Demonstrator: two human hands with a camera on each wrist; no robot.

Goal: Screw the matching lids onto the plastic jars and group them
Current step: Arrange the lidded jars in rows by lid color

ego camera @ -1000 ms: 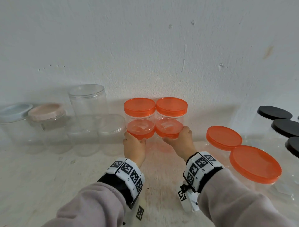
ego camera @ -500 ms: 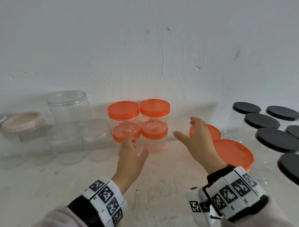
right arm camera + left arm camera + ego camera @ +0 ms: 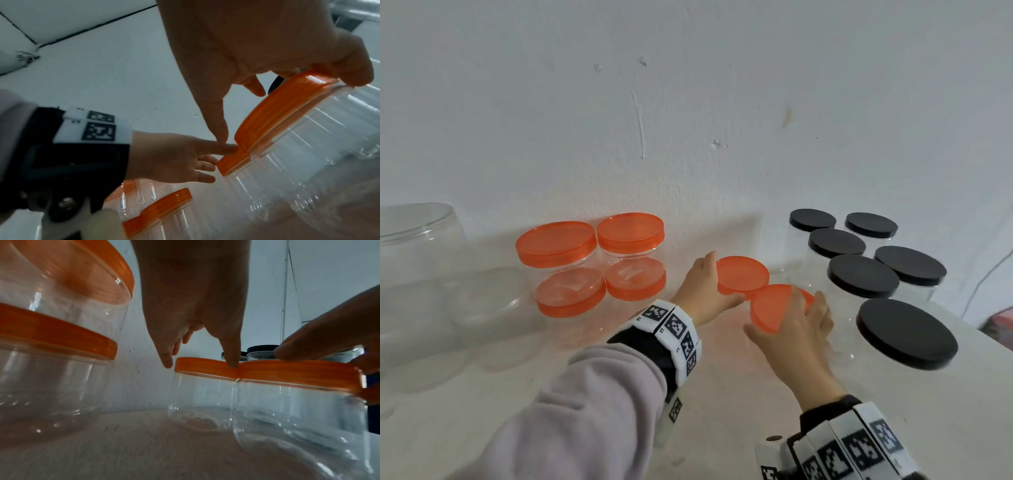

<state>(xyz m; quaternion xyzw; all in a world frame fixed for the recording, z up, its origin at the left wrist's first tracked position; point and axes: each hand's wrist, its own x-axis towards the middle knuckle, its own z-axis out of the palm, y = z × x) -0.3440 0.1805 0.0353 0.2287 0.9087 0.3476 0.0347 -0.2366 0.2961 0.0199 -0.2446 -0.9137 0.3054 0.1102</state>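
Note:
Two clear jars with orange lids stand side by side mid-table, touching. My left hand (image 3: 717, 279) grips the farther jar's orange lid (image 3: 744, 275), thumb on its far edge and fingers on its near edge; in the left wrist view my left hand (image 3: 200, 363) straddles that lid (image 3: 205, 368). My right hand (image 3: 786, 317) grips the nearer jar's orange lid (image 3: 774, 308) across its top; in the right wrist view my right hand (image 3: 287, 107) spans this lid (image 3: 267, 123). To the left, against the wall, are two stacks of orange-lidded jars (image 3: 599, 263), each two high.
Several black-lidded jars (image 3: 863, 275) crowd the right, the nearest (image 3: 907, 332) close to my right hand. Clear-lidded jars (image 3: 489, 298) and a tall clear jar (image 3: 414, 246) fill the far left. The white wall (image 3: 688, 120) runs right behind everything.
Both hands let go of the stacked orange jars, moved right, and now hold the lids of two other orange-lidded jars. The head view swung right.

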